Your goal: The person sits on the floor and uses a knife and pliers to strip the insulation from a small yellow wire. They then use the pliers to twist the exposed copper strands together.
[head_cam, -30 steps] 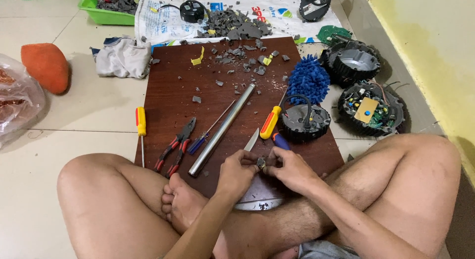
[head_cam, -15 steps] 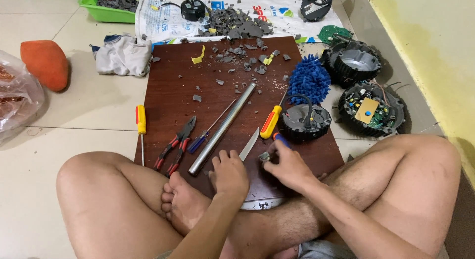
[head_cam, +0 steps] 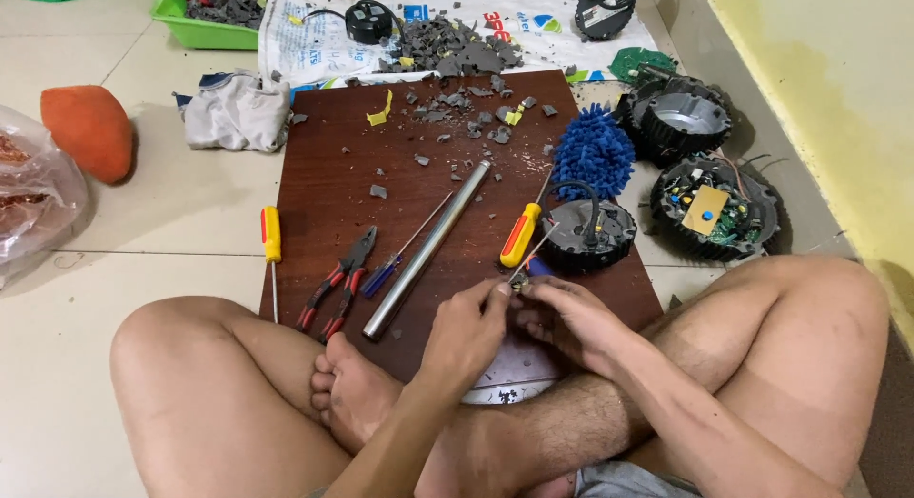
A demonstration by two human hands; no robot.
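Note:
I sit cross-legged at the near edge of a brown wooden board (head_cam: 333, 155). My left hand (head_cam: 465, 334) and my right hand (head_cam: 569, 319) meet over that edge. Both pinch a small metal part (head_cam: 519, 286) between their fingertips. A thin metal rod (head_cam: 538, 249) slants up and away from the part. An orange-handled screwdriver (head_cam: 520, 235) and a black round housing (head_cam: 583, 233) with a cable lie just beyond my fingers. A long steel tube (head_cam: 427, 248) lies diagonally to the left of my left hand.
On the board lie red-handled pliers (head_cam: 338, 281), a blue-handled screwdriver (head_cam: 383, 272) and grey plastic shards (head_cam: 466, 46). A yellow screwdriver (head_cam: 272, 246) lies on the floor. To the right are a blue fluffy mop head (head_cam: 594, 153) and two black round units (head_cam: 714, 208); a cloth (head_cam: 233, 109) lies left.
Half a second ago my left hand lay apart, lower on the board. It has come back up to my right hand, and both now pinch the small part.

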